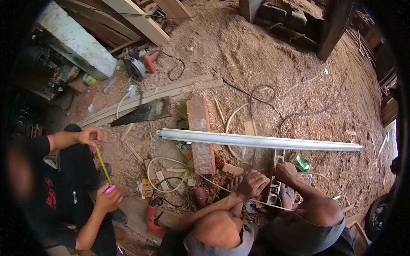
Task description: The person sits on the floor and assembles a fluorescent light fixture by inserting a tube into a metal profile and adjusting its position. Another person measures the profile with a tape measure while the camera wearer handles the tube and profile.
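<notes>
My right hand [285,171] is closed around the middle of a silver spirit level [272,197], which shows above and below the fingers. Just left of it, my left hand [253,184] has its fingers curled in; whatever it may hold is hidden. Beyond both hands a long white-silver metal bar [256,141] lies crosswise, its left part resting on a reddish-brown wooden block [199,147]. At the left, a co-worker stretches a yellow tape measure [103,164] with a pink case between two hands.
Wood shavings cover the ground. A red drill [155,222] lies near my left knee, a handsaw [143,112] and a circular saw [141,66] farther off. A crushed green can [300,162] sits beyond my right hand. Cables and a pale hose [234,115] loop around the block.
</notes>
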Available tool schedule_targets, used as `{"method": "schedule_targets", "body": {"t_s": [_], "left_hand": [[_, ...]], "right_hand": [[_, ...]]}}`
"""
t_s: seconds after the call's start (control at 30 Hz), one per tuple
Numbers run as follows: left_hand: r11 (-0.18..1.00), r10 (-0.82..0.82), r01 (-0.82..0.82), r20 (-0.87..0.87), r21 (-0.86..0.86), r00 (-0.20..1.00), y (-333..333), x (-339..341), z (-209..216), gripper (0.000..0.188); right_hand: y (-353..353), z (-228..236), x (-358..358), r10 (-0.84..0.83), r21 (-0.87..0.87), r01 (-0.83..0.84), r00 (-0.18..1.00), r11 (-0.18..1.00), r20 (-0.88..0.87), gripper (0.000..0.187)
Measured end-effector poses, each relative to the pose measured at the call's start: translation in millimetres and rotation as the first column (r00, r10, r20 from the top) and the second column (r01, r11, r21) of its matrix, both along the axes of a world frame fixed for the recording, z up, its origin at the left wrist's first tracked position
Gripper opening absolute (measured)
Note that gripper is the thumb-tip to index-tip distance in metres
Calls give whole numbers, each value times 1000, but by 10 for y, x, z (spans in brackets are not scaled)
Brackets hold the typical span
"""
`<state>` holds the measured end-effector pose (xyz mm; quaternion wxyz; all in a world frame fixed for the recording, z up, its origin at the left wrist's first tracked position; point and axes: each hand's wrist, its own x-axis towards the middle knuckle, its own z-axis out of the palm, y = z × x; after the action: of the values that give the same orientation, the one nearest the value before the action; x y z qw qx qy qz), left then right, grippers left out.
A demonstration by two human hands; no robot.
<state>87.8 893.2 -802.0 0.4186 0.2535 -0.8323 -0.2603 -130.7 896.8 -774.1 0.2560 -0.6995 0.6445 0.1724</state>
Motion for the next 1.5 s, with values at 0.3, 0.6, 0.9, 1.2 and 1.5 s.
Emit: {"method": "schedule_targets", "body": {"t_s": [0.3, 0.6, 0.9, 1.2, 1.5], "left_hand": [[723, 575, -498, -18, 480, 818, 269, 572, -138, 24], [268, 915, -717, 63, 644, 398, -253, 1494, -287, 31], [41, 973, -631, 112, 775, 200, -1189, 1614, -672, 50], [44, 949, -721, 197, 692, 247, -1277, 1675, -912, 55], [213, 975, -534, -147, 818, 164, -1249, 1436, -591, 52]], "right_hand": [[566, 111, -289, 83, -653, 97, 967, 751, 240, 36], [778, 470, -497, -513, 427, 500, 40, 753, 857, 19], [1178, 301, -697, -815, 827, -76, 137, 558, 563, 40], [1616, -236, -816, -872, 889, -93, -263, 448, 412, 37], [1521, -84, -745, -928, 934, 57, -109, 353, 357, 39]]}}
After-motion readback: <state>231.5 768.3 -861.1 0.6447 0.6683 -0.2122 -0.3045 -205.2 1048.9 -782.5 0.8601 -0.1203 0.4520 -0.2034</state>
